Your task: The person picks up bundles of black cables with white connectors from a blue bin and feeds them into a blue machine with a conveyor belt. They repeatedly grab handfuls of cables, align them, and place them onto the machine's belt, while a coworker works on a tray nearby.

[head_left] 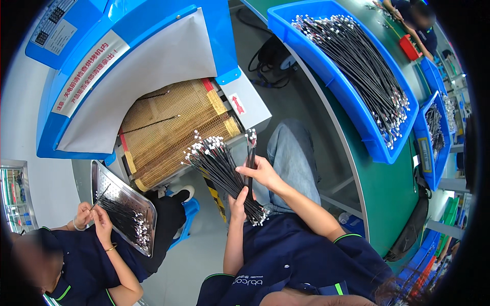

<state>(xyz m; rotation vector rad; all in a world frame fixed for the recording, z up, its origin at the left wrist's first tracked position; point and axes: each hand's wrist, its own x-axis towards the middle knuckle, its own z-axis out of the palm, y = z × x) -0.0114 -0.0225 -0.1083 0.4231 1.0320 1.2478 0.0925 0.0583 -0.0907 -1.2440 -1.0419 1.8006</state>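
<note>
A thick bundle of black cables (218, 166) with small white connectors at both ends slants across my lap. My left hand (238, 204) is closed round its lower part. My right hand (263, 174) grips a smaller bunch of the same cables (250, 145), held nearly upright against the right side of the big bundle. White connectors fan out at the top of both. Just beyond the bundle is a brown mesh conveyor belt (168, 135), with a couple of single cables lying on it.
A blue machine with a grey curtain (168, 56) stands over the belt. At right, a green table (377, 204) carries a large blue bin (326, 76) full of black cables. On the left, a co-worker's hands (94, 217) hold a cable over a metal tray (148, 204).
</note>
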